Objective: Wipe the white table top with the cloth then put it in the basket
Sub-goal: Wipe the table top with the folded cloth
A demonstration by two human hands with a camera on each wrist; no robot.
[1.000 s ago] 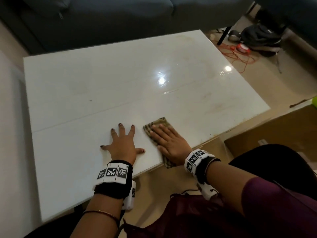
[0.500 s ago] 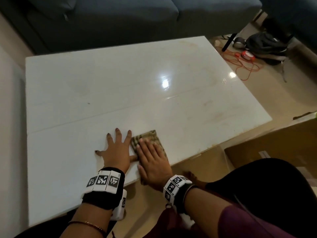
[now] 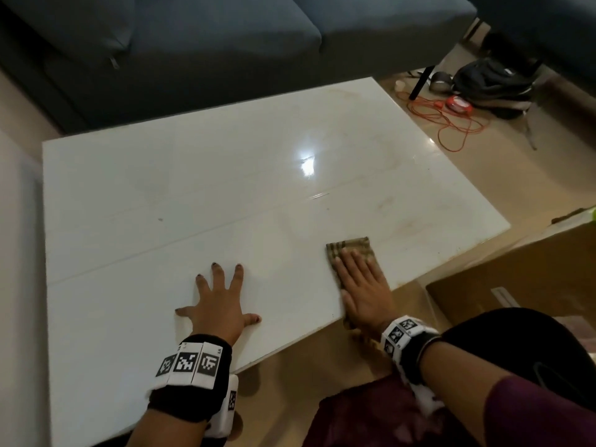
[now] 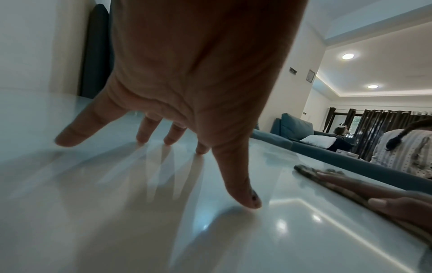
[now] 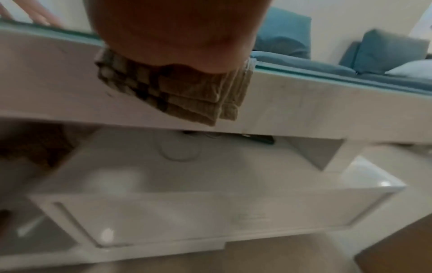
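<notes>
Two hands on the table top (image 3: pixel 225 175), both flat. Left hand (image 3: pixel 219 304) is spread wide, fingers straight and splayed, palm down on the bare white surface near the near edge; it holds nothing. In the left wrist view the fingertips (image 4: pixel 247 201) touch the glossy top, dark polish on the thumbnail. Right hand (image 3: pixel 362 285) lies flat with fingers straight and together, pressing down on the cloth (image 3: pixel 350 246), not gripping it. Cloth is a folded tan checked piece, lying at the near edge of the table toward its right end; its far end shows beyond the fingertips, its near end hangs over the table's front edge, seen in the right wrist view as folded layers (image 5: pixel 187 92) drooping under the heel of the hand. The hands are well apart. Both wrists wear black bands with white coded tags.

Table top is white and shiny with a ceiling-light glare near the middle and faint brownish smears toward the right side. Dark blue sofa (image 3: pixel 225 43) sits behind the table's far edge. Cardboard box (image 3: pixel 516 275) stands on the floor just right of the table's near corner. Orange cord (image 3: pixel 451 124) and a dark bag (image 3: pixel 493 85) lie on the floor at upper right. Basket not seen in any view.
</notes>
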